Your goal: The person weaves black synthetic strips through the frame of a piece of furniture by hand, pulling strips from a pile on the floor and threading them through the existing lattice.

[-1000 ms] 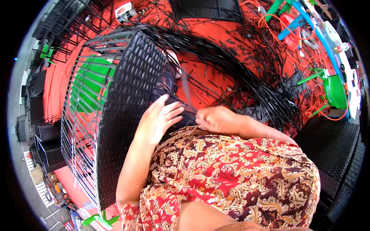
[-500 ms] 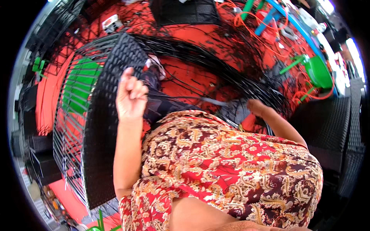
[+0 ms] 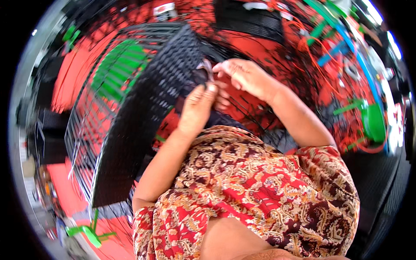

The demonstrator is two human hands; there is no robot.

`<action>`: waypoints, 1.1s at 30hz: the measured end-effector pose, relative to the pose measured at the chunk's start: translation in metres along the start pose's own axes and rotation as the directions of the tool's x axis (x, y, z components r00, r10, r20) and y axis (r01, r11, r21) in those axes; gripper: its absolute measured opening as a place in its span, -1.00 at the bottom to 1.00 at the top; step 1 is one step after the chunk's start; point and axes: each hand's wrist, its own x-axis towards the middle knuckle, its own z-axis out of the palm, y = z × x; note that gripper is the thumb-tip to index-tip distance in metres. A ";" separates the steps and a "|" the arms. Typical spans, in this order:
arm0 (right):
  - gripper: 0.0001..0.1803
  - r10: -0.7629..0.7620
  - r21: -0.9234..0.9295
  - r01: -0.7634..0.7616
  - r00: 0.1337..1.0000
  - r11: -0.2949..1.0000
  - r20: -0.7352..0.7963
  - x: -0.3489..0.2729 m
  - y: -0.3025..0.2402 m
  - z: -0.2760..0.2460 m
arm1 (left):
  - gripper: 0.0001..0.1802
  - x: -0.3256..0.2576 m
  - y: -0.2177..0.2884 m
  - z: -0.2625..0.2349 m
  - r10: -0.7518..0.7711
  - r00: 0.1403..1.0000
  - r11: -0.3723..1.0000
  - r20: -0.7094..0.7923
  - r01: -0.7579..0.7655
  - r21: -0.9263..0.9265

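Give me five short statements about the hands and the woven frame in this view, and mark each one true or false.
1. Both hands meet at the upper edge of the black woven panel. True.
2. The left hand lies flat on the red patterned garment. False: it is raised at the panel's edge.
3. The right hand is beside a small grey metal tool. True.
4. The wire frame left of the panel is fully woven over. False: its bars are bare.
5. The floor mat is blue. False: it is red.
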 end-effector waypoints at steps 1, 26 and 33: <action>-0.61 -0.003 0.117 -0.006 0.997 0.993 0.078 0.007 0.002 0.018 | -0.70 -0.005 -0.003 -0.001 0.000 0.999 0.998 0.044 -0.003 0.060; -0.74 0.716 -0.304 -0.701 0.693 0.645 -0.081 -0.240 0.197 -0.070 | -0.68 -0.001 0.010 -0.038 0.034 0.995 0.746 -0.098 -0.090 -0.660; -0.68 0.811 -0.508 -0.737 0.573 0.445 -0.121 -0.289 0.233 -0.096 | -0.69 -0.015 0.011 -0.047 0.086 0.991 0.768 -0.107 -0.134 -0.627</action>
